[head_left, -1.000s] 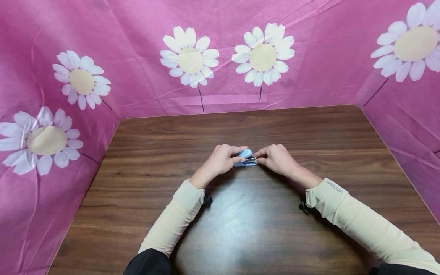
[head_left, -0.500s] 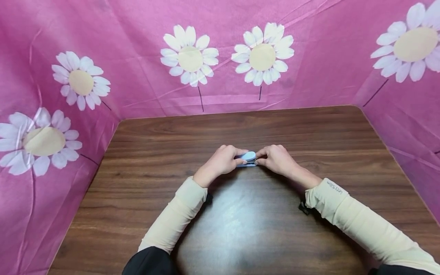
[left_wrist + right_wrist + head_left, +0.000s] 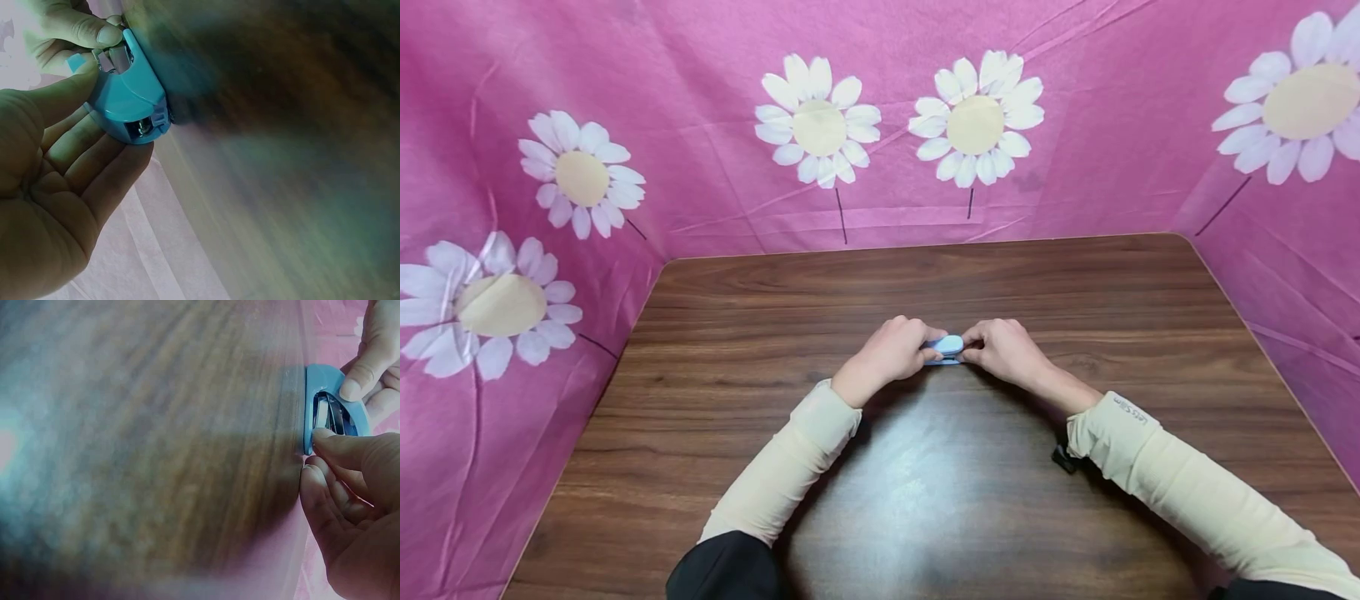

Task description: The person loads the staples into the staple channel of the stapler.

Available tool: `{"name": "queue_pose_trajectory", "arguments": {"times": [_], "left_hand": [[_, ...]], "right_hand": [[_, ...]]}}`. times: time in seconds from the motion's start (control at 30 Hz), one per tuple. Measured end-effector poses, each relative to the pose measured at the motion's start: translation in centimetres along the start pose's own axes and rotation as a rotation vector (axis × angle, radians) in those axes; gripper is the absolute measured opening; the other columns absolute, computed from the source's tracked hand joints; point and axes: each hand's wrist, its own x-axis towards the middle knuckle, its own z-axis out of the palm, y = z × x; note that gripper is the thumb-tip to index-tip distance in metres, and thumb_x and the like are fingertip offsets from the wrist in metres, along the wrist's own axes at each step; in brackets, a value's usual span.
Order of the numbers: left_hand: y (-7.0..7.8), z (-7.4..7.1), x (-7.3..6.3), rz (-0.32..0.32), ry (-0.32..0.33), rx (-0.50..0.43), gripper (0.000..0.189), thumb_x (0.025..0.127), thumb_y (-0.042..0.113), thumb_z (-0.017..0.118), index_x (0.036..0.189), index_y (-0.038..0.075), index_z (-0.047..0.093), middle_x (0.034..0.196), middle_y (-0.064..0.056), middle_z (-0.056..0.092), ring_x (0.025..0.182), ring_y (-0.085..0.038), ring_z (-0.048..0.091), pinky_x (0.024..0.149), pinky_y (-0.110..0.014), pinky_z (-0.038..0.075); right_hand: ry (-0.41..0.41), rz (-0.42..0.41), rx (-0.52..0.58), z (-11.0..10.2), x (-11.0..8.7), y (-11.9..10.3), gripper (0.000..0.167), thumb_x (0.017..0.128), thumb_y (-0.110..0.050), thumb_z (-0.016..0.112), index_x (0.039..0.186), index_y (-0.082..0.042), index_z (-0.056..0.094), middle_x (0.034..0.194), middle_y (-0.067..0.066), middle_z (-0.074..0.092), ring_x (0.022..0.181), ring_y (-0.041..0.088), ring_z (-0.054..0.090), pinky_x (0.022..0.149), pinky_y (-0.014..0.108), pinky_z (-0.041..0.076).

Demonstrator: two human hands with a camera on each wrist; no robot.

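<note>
A small light-blue stapler sits on the table between both hands. My left hand grips its rear end, thumb on one side and fingers on the other. In the left wrist view the stapler shows its blue shell and metal inner parts. My right hand pinches at the front end. Seen from the right wrist, the right thumb touches the metal strip inside the stapler, beside the blue base. The right fingertips are partly hidden behind the thumb and stapler.
The brown wood-grain table spreads around the hands. A pink cloth with large white daisies stands along its back and sides. A black strap piece hangs under the right sleeve.
My left hand has moved slightly right with the stapler. Its blue top has come down and forward over the metal strip, which showed more before. The right hand has hardly moved.
</note>
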Motion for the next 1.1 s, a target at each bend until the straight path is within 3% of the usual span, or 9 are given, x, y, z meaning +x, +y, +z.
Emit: {"name": "queue_pose_trajectory", "arguments": {"times": [0.27, 0.57, 0.93, 1.03, 1.1], "left_hand": [[-0.2, -0.2, 0.3, 0.03, -0.003, 0.042, 0.025, 0.096, 0.027, 0.071, 0.12, 0.023, 0.076, 0.104, 0.002, 0.075, 0.075, -0.016, 0.055, 0.071, -0.032, 0.05], [-0.9, -0.1, 0.1, 0.007, -0.025, -0.031, 0.036, 0.097, 0.029, 0.07, 0.133, 0.023, 0.069, 0.122, 0.002, 0.074, 0.091, -0.015, 0.063, 0.089, -0.033, 0.053], [-1.8, -0.1, -0.4, 0.018, 0.033, -0.091, 0.045, 0.097, 0.033, 0.069, 0.139, 0.019, 0.063, 0.126, -0.002, 0.072, 0.095, -0.013, 0.063, 0.091, -0.035, 0.053], [-1.8, -0.2, -1.2, -0.005, 0.092, -0.09, 0.051, 0.098, 0.038, 0.067, 0.144, 0.018, 0.058, 0.136, -0.003, 0.067, 0.111, -0.016, 0.065, 0.099, -0.038, 0.052], [-1.8, -0.4, -2.0, -0.036, 0.156, -0.036, 0.058, 0.098, 0.045, 0.064, 0.149, 0.018, 0.053, 0.144, -0.006, 0.061, 0.126, -0.023, 0.061, 0.107, -0.043, 0.047]], "right_hand": [[0.016, 0.001, 0.005, 0.0, 0.2, -0.3, 0.013, 0.081, -0.014, 0.08, 0.094, -0.011, 0.081, 0.092, 0.005, 0.079, 0.08, 0.018, 0.07, 0.075, 0.042, 0.053], [-0.004, 0.015, 0.026, 0.2, 0.1, -0.2, 0.012, 0.082, -0.018, 0.082, 0.093, -0.013, 0.081, 0.087, 0.001, 0.078, 0.075, 0.012, 0.066, 0.072, 0.038, 0.053], [-0.019, 0.018, 0.037, -0.1, 0.1, -0.3, 0.01, 0.085, -0.02, 0.08, 0.094, -0.016, 0.08, 0.082, -0.005, 0.077, 0.073, 0.007, 0.064, 0.072, 0.035, 0.052], [-0.025, -0.001, 0.016, -0.3, -0.1, -0.3, 0.013, 0.086, -0.021, 0.08, 0.097, -0.015, 0.08, 0.086, -0.003, 0.077, 0.075, 0.008, 0.065, 0.073, 0.037, 0.053], [-0.023, -0.009, 0.002, -0.6, -0.3, -0.4, 0.016, 0.088, -0.024, 0.079, 0.101, -0.015, 0.08, 0.091, -0.001, 0.078, 0.079, 0.012, 0.067, 0.076, 0.04, 0.054]]}}
